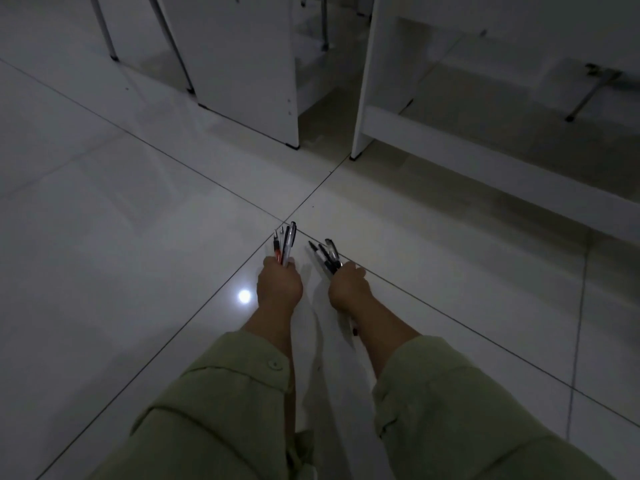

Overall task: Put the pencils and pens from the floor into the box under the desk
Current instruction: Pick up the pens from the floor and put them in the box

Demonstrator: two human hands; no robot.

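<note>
Pale green sleeves (221, 410) fill the bottom of the frame, both forearms reaching forward over glossy floor tiles (121, 220). At centre, the left hand (279, 285) is fisted round a bundle of pens (286, 244), the right hand (347, 285) round a darker bundle (327, 255), tips pointing away; dim light, so pens versus pencils unclear. White desk panels (242, 64) stand across the top of the frame.

A glossy white tiled floor (138, 209) is crossed by dark grout lines, and a small bright light reflection (244, 296) is seen on it. White furniture panels (242, 64) and thin metal legs (104, 29) are seen farther back.
</note>
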